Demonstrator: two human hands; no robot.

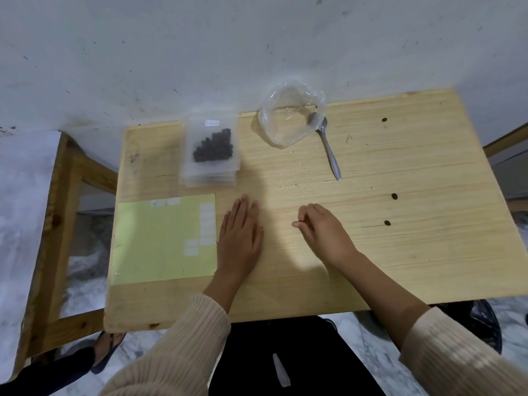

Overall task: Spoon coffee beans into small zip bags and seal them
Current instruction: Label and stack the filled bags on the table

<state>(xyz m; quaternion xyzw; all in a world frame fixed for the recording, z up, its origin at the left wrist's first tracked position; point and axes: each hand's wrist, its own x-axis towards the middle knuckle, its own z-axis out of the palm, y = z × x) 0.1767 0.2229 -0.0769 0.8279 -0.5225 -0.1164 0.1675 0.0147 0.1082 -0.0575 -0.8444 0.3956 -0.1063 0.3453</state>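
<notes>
Both hands are just parked near the table's point(400, 252) front edge. The left hand point(241, 238) is flat on the wood with straight fingers, right beside the green label sheet point(163, 241). The right hand point(323, 232) is loosely curled, fingertips down, with nothing in it that I can see. The bags point(213, 164) are stacked toward the far edge, straight ahead of the left hand, beans showing in the top one. The spoon point(328, 150) lies ahead of the right hand, its bowl against an empty clear bag point(288, 118). A few stray beans point(394, 196) sit toward the right edge.
</notes>
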